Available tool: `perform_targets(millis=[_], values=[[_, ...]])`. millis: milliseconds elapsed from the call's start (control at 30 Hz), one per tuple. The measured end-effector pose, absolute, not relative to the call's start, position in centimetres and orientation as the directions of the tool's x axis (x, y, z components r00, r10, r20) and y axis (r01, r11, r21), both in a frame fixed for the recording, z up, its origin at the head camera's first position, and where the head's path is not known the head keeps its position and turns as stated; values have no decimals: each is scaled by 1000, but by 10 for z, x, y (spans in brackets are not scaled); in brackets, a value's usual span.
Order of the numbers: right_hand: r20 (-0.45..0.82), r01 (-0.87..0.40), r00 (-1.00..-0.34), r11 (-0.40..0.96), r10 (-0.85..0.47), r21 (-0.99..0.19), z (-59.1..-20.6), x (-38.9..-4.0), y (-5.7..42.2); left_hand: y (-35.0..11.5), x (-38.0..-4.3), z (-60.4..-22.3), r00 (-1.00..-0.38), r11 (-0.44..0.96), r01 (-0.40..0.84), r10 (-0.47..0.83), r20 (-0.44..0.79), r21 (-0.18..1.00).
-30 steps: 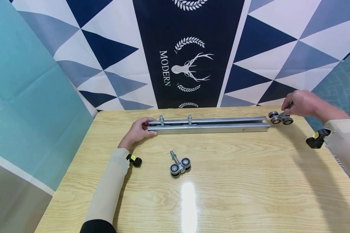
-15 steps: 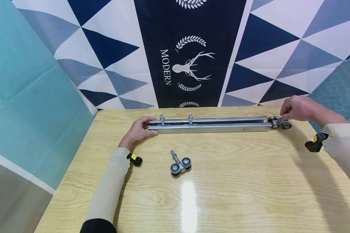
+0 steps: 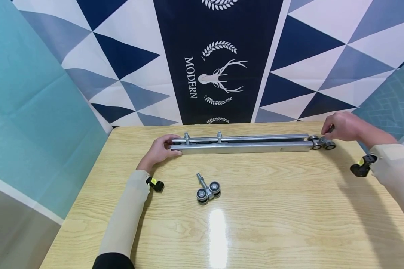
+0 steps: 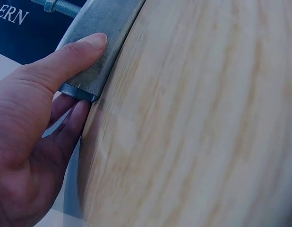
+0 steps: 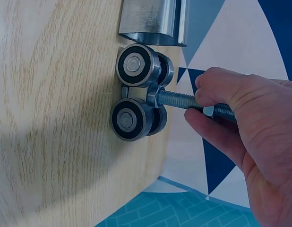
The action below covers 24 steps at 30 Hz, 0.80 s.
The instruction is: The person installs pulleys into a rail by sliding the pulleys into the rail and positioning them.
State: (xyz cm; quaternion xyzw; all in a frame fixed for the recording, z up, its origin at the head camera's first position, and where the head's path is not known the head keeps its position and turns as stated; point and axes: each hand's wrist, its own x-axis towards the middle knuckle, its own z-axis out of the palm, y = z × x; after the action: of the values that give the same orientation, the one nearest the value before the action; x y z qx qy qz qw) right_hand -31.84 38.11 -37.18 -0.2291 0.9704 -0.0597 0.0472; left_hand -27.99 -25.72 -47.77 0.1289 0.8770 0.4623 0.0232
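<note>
In the head view, the left hand point(image 3: 159, 150) held the near-left end of the metal rail point(image 3: 242, 148), thumb in front and fingers behind. Two threaded stems point(image 3: 219, 137) stood up from its slot, probably belonging to rollers already inside. At the opposite end the right hand point(image 3: 346, 127) held a wheeled roller point(image 3: 321, 143). A second ago that roller had been off to the right of the rail; now its leading wheels were at the rail's mouth. The rail and the loose roller point(image 3: 208, 190) on the table point(image 3: 272, 224) had stayed put.

In the left wrist view, the thumb point(image 4: 84, 53) lay along the rail's face with fingers at its end, a grip that seemed meant to brace it.

In the right wrist view, thumb and fingers pinched the bolt point(image 5: 179, 100) near its nut point(image 5: 209, 111). The wheels looked roughly lined up with the opening but not clearly inside; whether they touched the rail could not be told.
</note>
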Motion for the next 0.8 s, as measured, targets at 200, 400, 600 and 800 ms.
perform_targets(millis=[200, 400, 600, 800], values=[[-71, -449, -884, 882, -462, -145, -370, -319, 377, -258, -280, -477, -968, 536, 196, 242, 74, 821], [-78, -467, -873, 872, -481, -147, -370, -320, 373, -257, -279, -477, -966, 543, 202, 249, 73, 815], [-60, -481, -869, 866, -492, -136, -369, -317, 366, -257, -279, -478, -966, 547, 203, 247, 76, 812], [-48, -501, -858, 854, -511, -137, -369, -316, 358, -256, -279, -477, -965, 542, 209, 247, 83, 814]])
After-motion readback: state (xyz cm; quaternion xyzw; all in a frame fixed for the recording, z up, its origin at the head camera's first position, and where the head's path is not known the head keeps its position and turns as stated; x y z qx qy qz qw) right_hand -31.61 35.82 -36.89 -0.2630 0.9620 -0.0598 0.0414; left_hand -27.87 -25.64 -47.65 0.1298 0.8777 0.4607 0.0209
